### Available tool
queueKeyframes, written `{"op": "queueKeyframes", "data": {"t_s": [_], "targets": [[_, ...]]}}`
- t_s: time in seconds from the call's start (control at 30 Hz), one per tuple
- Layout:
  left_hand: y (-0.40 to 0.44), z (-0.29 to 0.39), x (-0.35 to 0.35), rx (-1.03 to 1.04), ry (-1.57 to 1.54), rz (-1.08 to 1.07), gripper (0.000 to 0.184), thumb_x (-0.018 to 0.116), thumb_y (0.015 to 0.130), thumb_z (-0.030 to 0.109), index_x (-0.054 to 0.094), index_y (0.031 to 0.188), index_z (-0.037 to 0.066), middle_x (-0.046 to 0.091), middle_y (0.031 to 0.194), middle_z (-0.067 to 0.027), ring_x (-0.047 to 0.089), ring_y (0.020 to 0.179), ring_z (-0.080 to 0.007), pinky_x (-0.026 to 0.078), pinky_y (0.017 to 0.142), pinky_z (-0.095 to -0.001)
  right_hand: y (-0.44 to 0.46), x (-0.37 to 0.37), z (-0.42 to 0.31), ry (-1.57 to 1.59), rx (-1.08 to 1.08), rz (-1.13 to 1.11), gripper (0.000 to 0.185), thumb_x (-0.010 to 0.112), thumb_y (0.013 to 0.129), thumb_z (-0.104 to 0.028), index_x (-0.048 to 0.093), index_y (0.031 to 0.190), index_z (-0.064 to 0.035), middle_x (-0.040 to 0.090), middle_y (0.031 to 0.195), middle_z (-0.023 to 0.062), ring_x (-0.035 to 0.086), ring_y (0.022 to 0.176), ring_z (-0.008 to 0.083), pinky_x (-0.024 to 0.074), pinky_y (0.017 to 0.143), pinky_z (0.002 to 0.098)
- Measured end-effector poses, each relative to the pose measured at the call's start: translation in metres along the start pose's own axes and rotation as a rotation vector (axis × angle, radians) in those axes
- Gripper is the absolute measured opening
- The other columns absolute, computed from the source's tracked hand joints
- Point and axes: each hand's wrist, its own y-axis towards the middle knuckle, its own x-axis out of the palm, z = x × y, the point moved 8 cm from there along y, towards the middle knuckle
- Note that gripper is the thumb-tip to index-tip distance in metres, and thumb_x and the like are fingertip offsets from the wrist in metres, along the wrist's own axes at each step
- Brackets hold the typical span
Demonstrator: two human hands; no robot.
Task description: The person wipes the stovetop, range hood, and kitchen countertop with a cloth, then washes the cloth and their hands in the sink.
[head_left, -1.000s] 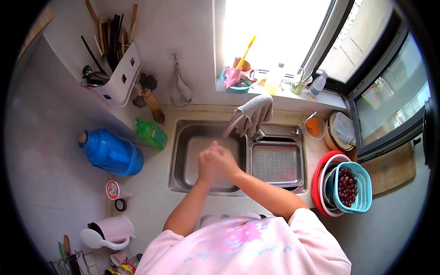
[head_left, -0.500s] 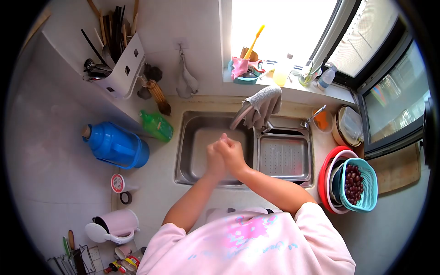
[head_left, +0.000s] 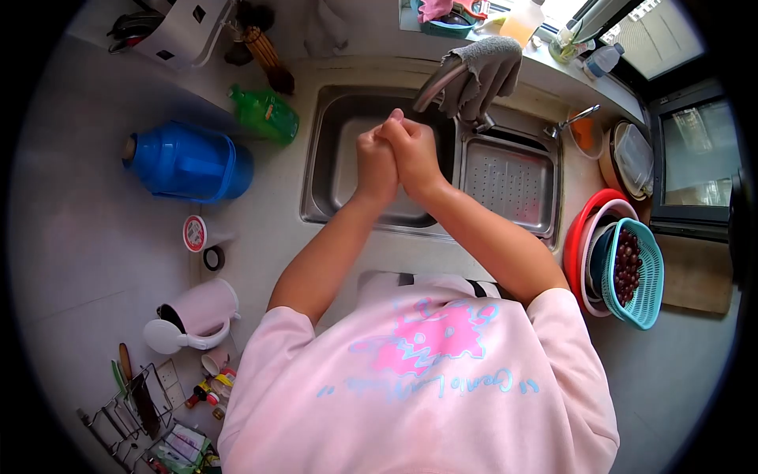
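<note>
My left hand [head_left: 377, 162] and my right hand [head_left: 414, 150] are pressed together above the left basin of the steel sink [head_left: 335, 186]. Their fingers are folded round each other, and nothing else can be made out between them. The curved faucet [head_left: 439, 82] stands just beyond my hands, with a grey cloth [head_left: 483, 73] draped over it. To the right of the basin lies a perforated steel tray [head_left: 509, 180]. No water stream can be made out.
A green bottle [head_left: 267, 114] and a blue thermos [head_left: 189, 163] stand left of the sink. On the right are stacked basins [head_left: 576, 237] and a turquoise basket [head_left: 649, 276] with grapes. A pink kettle [head_left: 207, 306] is at lower left.
The view has tilted down, so the sink and my hands sit higher in the picture and less of the window shows. My hands stay clasped together over the basin.
</note>
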Motion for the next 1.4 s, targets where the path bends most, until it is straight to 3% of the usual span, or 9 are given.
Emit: {"op": "queueKeyframes", "data": {"t_s": [0.4,0.43,0.53,0.57,0.67,0.77,0.9,0.97,1.4], "targets": [[-0.002,0.001,-0.018,-0.038,-0.154,0.095,0.038,0.053,0.104,0.039,0.057,0.076,0.013,0.053,0.065,0.003,0.053,0.057,-0.0088,0.037,0.05,-0.0241,0.002,0.024,-0.005,-0.218,0.116,-0.245,0.033,0.058,0.09,-0.028,0.071,0.091,0.0019,0.069,0.086,0.0072,0.061,0.079,0.0102,0.047,0.07,0.0257],[-0.001,-0.009,-0.025,-0.124,-0.268,0.031,0.037,0.049,0.104,0.043,0.059,0.084,0.014,0.058,0.07,0.0011,0.058,0.062,-0.0115,0.041,0.053,-0.0249,0.002,0.032,0.002,-0.17,0.252,-0.383,0.035,0.055,0.094,-0.033,0.069,0.098,-0.0015,0.066,0.083,0.0037,0.057,0.07,0.0083,0.045,0.062,0.0273],[-0.017,0.0,-0.027,-0.218,-0.31,-0.07,0.036,0.048,0.104,0.047,0.061,0.096,0.014,0.062,0.078,0.0002,0.061,0.071,-0.0118,0.044,0.06,-0.0278,-0.008,0.024,0.006,-0.107,0.399,-0.719,0.052,0.043,0.102,-0.044,0.057,0.131,-0.0034,0.065,0.118,0.0047,0.061,0.103,0.0144,0.0477,0.089,0.0307],[-0.013,0.003,-0.032,-0.131,-0.341,-0.137,0.034,0.048,0.104,0.042,0.059,0.114,0.012,0.066,0.104,-0.0054,0.065,0.093,-0.0159,0.052,0.076,-0.0337,-0.018,0.019,-0.008,0.024,0.361,-0.688,0.056,0.037,0.105,-0.047,0.047,0.143,-0.0073,0.061,0.13,0.0039,0.057,0.118,0.0189,0.0432,0.101,0.0341],[-0.028,0.04,-0.036,0.011,-0.325,-0.056,0.035,0.047,0.103,0.032,0.054,0.129,0.009,0.06,0.128,-0.0116,0.062,0.115,-0.0245,0.052,0.095,-0.0407,-0.024,-0.008,0.022,0.595,0.521,-0.761,0.052,0.041,0.103,-0.045,0.052,0.14,-0.0101,0.06,0.134,0.0068,0.06,0.117,0.0203,0.0462,0.101,0.0436],[-0.023,0.026,-0.058,-0.045,-0.452,-0.113,0.039,0.046,0.096,0.016,0.053,0.131,0.001,0.053,0.139,-0.0147,0.053,0.13,-0.0289,0.044,0.109,-0.0413,-0.011,-0.085,0.126,-1.185,0.317,-0.495,0.05,0.046,0.103,-0.039,0.05,0.142,-0.0088,0.06,0.136,0.009,0.059,0.119,0.0237,0.0457,0.104,0.0445],[-0.029,0.025,-0.067,0.025,-0.206,-0.123,0.034,0.048,0.098,0.014,0.059,0.128,0.001,0.056,0.138,-0.0126,0.055,0.126,-0.0222,0.045,0.107,-0.0368,-0.019,-0.087,0.154,-0.69,0.111,-0.723,0.054,0.062,0.097,-0.029,0.048,0.143,-0.0055,0.06,0.136,0.0102,0.057,0.122,0.0223,0.0457,0.103,0.041],[-0.038,0.025,-0.056,0.023,-0.109,-0.127,0.033,0.051,0.1,0.016,0.06,0.129,0.003,0.057,0.136,-0.0117,0.056,0.121,-0.0186,0.046,0.104,-0.0347,-0.03,-0.056,0.076,-0.063,0.3,-0.429,0.057,0.069,0.093,-0.022,0.048,0.143,-0.0057,0.061,0.133,0.0105,0.057,0.122,0.0206,0.0458,0.102,0.039],[-0.124,0.047,-0.037,0.225,0.196,0.037,0.037,0.071,0.093,0.014,0.064,0.127,0.0,0.069,0.108,-0.006,0.063,0.1,-0.0104,0.049,0.094,-0.0255,-0.071,-0.047,-0.01,-0.028,0.02,-0.543,0.017,0.061,0.1,-0.013,0.057,0.112,-0.0012,0.062,0.099,-0.0013,0.055,0.093,0.0061,0.0443,0.086,0.0221]]}}
